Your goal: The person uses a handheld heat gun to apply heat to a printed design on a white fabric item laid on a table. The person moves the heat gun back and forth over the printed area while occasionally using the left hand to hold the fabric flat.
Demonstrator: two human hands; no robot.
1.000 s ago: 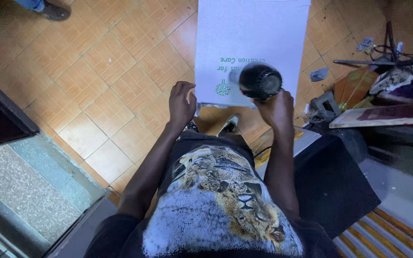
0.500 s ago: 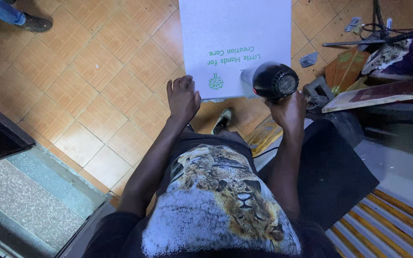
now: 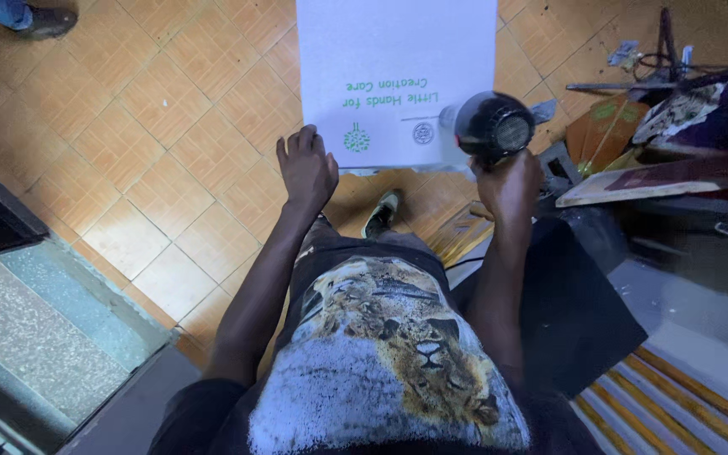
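1. The left hand (image 3: pixel 305 168) lies flat, palm down, on the near left edge of a white printed sheet (image 3: pixel 398 59) — its fingers (image 3: pixel 297 143) are loosely spread and pinch nothing, only pressing on the sheet.
2. The right hand (image 3: pixel 509 181) is wrapped around the handle of a black hair dryer (image 3: pixel 492 126), fingers pressed together in a closed grip; the round black body stands above the fist, over the sheet's near right corner.
3. The sheet (white, with green lettering and two small round emblems near its lower edge) lies in front of the person, reaching from the two hands up to the top of the view, over an orange tiled floor (image 3: pixel 170 109).
4. Below the sheet's edge one shoe (image 3: pixel 381 215) of the person shows on the tiles — between the two forearms.
5. To the right lie cluttered boards and scraps (image 3: pixel 634 160); a dark flat panel (image 3: pixel 575 312) sits beside the right arm.
6. At the upper left corner another person's shoe (image 3: pixel 44 21) stands on the floor, well apart from the hands.
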